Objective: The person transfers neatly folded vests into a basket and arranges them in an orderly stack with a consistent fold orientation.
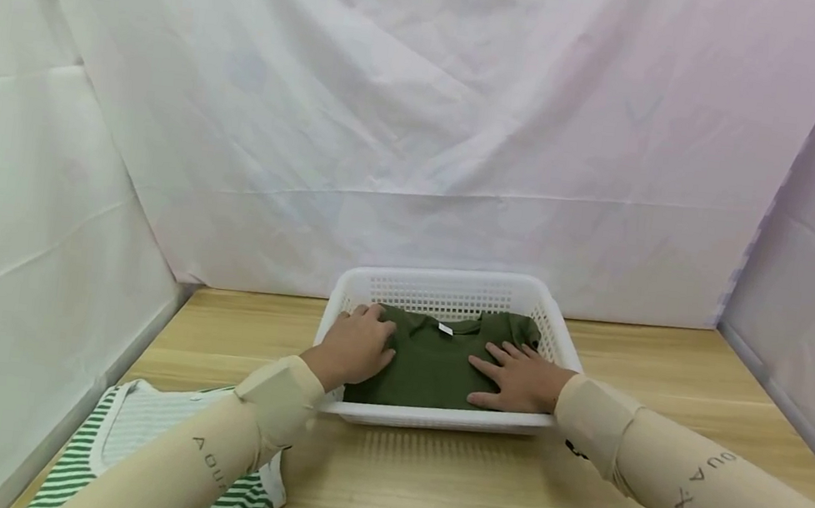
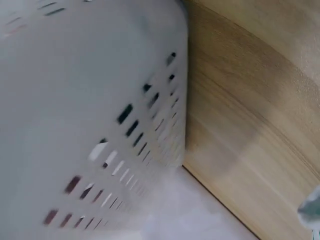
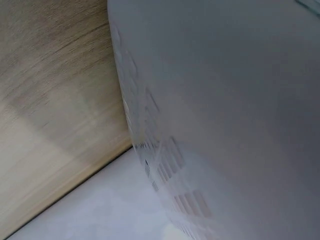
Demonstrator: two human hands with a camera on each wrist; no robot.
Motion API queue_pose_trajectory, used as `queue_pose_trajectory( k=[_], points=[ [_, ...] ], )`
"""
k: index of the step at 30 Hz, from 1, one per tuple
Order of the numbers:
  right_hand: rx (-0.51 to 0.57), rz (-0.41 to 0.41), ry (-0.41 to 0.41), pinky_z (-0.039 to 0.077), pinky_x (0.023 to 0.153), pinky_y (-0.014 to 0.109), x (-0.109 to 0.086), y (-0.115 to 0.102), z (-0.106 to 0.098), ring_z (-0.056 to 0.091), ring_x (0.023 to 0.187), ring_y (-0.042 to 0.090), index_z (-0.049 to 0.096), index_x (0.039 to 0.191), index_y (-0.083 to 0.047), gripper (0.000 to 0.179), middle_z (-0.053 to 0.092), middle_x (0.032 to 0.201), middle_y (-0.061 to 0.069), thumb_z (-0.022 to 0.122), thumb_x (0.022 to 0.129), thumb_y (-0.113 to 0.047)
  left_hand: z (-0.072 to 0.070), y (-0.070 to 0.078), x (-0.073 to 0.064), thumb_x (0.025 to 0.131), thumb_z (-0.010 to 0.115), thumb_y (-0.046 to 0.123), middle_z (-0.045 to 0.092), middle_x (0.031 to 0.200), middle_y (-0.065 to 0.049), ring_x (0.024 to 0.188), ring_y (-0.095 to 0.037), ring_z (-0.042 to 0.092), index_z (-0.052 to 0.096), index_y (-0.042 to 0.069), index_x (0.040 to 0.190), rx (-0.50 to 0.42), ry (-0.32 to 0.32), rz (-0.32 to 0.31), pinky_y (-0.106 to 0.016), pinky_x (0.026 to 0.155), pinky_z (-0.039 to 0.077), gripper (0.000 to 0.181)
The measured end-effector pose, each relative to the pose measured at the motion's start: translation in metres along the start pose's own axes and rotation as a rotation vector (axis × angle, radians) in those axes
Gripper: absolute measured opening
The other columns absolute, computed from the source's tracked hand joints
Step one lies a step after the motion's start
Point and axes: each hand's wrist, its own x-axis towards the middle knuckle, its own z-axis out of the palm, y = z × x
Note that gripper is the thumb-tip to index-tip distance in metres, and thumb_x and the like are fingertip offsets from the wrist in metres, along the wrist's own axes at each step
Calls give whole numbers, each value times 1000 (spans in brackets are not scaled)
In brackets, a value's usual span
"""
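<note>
A dark green shirt (image 1: 432, 366) lies folded inside a white plastic basket (image 1: 434, 417), its collar with a pale label toward the far side. On the shirt's left side rests my left hand (image 1: 354, 346), fingers reaching toward the far edge. My right hand (image 1: 520, 378) lies on the shirt's right side with fingers spread flat. Both wrists pass over the basket's rim. The wrist views show mostly the basket's outer wall (image 2: 75, 100) with slotted holes, and neither hand appears there.
A green-and-white striped garment (image 1: 79, 451) lies at the left front of the wooden table (image 1: 440, 501), partly under my left forearm. White cloth sheets (image 1: 422, 122) hang behind the table and at both sides.
</note>
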Motion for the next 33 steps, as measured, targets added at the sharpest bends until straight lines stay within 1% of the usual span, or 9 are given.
queue_pose_trajectory(
  k=[5, 9, 12, 14, 17, 22, 25, 28, 33],
  points=[
    [-7, 2, -21, 17, 119, 64, 3, 1, -1, 22, 149, 48, 32, 157, -15, 77, 23, 163, 23, 45, 98, -63, -12, -9, -12, 98, 63, 28, 66, 121, -7, 110, -28, 62, 71, 18, 116, -98, 218, 51, -49, 85, 53, 22],
    [-3, 1, -23, 16, 119, 64, 8, 2, -3, 20, 149, 48, 30, 158, -15, 77, 20, 164, 23, 44, 99, -63, -23, -31, -27, 95, 65, 20, 70, 106, -5, 98, -26, 66, 74, 15, 105, -167, 424, 58, -43, 81, 54, 14],
    [7, 9, -28, 15, 119, 64, 11, 1, -2, 19, 150, 47, 29, 158, -17, 78, 19, 165, 21, 43, 98, -64, -24, -52, -46, 93, 64, 16, 71, 100, -4, 93, -24, 66, 72, 12, 102, -224, 514, 8, -41, 79, 54, 13],
    [15, 20, -35, 15, 119, 64, 13, 0, -1, 19, 150, 47, 29, 158, -17, 78, 19, 165, 21, 44, 98, -64, -23, -65, -62, 93, 61, 15, 70, 92, -2, 81, -19, 65, 70, 12, 103, -255, 524, -55, -38, 69, 53, 14],
    [24, 42, -38, 15, 119, 64, 14, 0, -1, 19, 150, 47, 29, 158, -17, 79, 18, 165, 21, 44, 97, -66, -18, -85, -88, 95, 56, 17, 66, 81, 2, 64, -11, 56, 67, 12, 105, -277, 445, -165, -31, 55, 45, 16],
    [28, 67, -42, 13, 118, 66, 17, 2, -1, 17, 151, 47, 28, 159, -19, 80, 17, 166, 20, 43, 97, -67, -5, -119, -130, 95, 57, 20, 59, 74, 5, 58, -10, 48, 65, 16, 95, -259, 191, -260, -29, 51, 38, 9],
    [25, 70, -53, 12, 118, 67, 17, 3, -2, 16, 151, 47, 27, 159, -19, 81, 16, 166, 20, 42, 97, -68, 5, -136, -150, 93, 63, 24, 58, 78, 4, 62, -11, 49, 65, 18, 97, -281, -6, -248, -31, 53, 40, 7],
    [32, 66, -55, 12, 119, 66, 17, 3, -5, 16, 151, 48, 27, 159, -18, 80, 16, 166, 20, 43, 97, -67, 15, -148, -165, 89, 73, 30, 58, 83, 3, 69, -11, 51, 64, 19, 101, -352, -189, -206, -31, 59, 42, 19],
    [41, 59, -52, 12, 120, 64, 15, 1, -8, 15, 151, 48, 26, 159, -18, 79, 15, 166, 21, 43, 98, -65, 26, -155, -176, 76, 85, 36, 55, 88, 0, 75, -14, 50, 58, 19, 105, -458, -328, -116, -29, 64, 40, 43]
  ],
)
